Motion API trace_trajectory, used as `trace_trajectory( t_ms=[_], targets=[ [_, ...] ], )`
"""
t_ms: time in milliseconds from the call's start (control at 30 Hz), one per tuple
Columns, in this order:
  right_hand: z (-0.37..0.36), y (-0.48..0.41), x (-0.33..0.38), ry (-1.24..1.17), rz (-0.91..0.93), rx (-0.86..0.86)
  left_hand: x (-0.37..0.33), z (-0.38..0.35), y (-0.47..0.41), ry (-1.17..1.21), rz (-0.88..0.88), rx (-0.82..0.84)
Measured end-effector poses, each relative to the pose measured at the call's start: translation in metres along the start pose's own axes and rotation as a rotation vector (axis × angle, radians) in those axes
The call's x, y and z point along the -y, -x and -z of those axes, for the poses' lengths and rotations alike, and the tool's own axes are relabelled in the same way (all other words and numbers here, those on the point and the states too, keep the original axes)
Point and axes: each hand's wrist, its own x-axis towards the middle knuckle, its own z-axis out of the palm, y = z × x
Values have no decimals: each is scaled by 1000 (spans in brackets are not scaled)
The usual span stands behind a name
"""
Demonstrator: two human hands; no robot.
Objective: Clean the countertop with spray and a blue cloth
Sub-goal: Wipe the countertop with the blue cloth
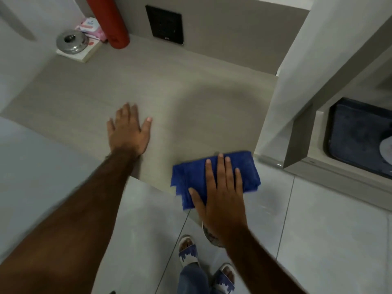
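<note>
A folded blue cloth (244, 172) lies at the near right corner of the beige countertop (131, 81), partly overhanging its front edge. My right hand (222, 198) presses flat on the cloth, fingers spread and pointing away from me. My left hand (128, 130) rests flat on the bare countertop to the left, fingers apart, holding nothing. No spray bottle is in view.
At the back left stand a steel lidded container (72, 41) on a white book (84, 57), pink packets (91, 28) and a red cylinder (111, 22). A black wall plate (165, 24) is behind. A white wall (297, 81) bounds the right; my sandalled feet (188, 251) stand on grey tiles.
</note>
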Motion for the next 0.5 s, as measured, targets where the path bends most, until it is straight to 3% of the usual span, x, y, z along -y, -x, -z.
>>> trace_trajectory(
  t_ms=[67, 233, 500],
  targets=[
    [3, -32, -6, 1, 12, -14, 19, 1, 0, 17, 100, -33],
    [9, -111, -9, 12, -28, -60, 32, 0, -11, 31, 153, -59],
    [11, -219, 34, -7, -124, -81, 37, -1, -11, 14, 119, -31]
  ],
)
